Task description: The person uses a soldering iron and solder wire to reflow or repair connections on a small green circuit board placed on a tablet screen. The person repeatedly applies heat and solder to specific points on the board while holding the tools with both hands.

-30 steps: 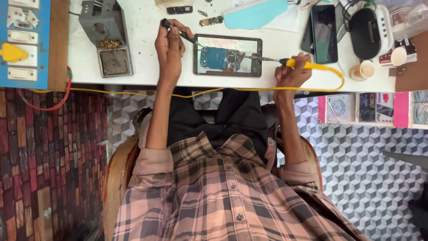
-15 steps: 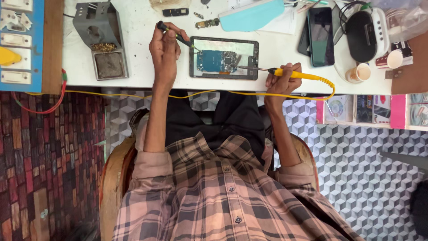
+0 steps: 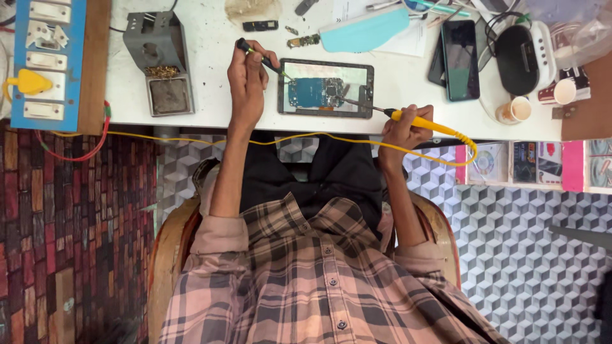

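Observation:
An opened tablet (image 3: 325,88) with a blue circuit board lies on the white bench (image 3: 210,102) in front of me. My left hand (image 3: 247,79) grips a slim black tool (image 3: 262,58) whose tip reaches the tablet's upper left corner. My right hand (image 3: 408,127) holds a yellow-handled soldering iron (image 3: 421,121); its metal tip touches the board's right side. A yellow cord (image 3: 306,137) runs from the iron along the bench edge.
A grey soldering stand with sponge tray (image 3: 159,60) sits left of my hand. A blue switchboard with a yellow plug (image 3: 44,64) is at far left. A black phone (image 3: 460,58), a teal case (image 3: 363,28), a black device (image 3: 519,57) and small cups (image 3: 513,109) lie right.
The view has drifted slightly, so the bench sits a little further left in frame. Both hands keep their tools at the tablet; the iron tip stays on the board.

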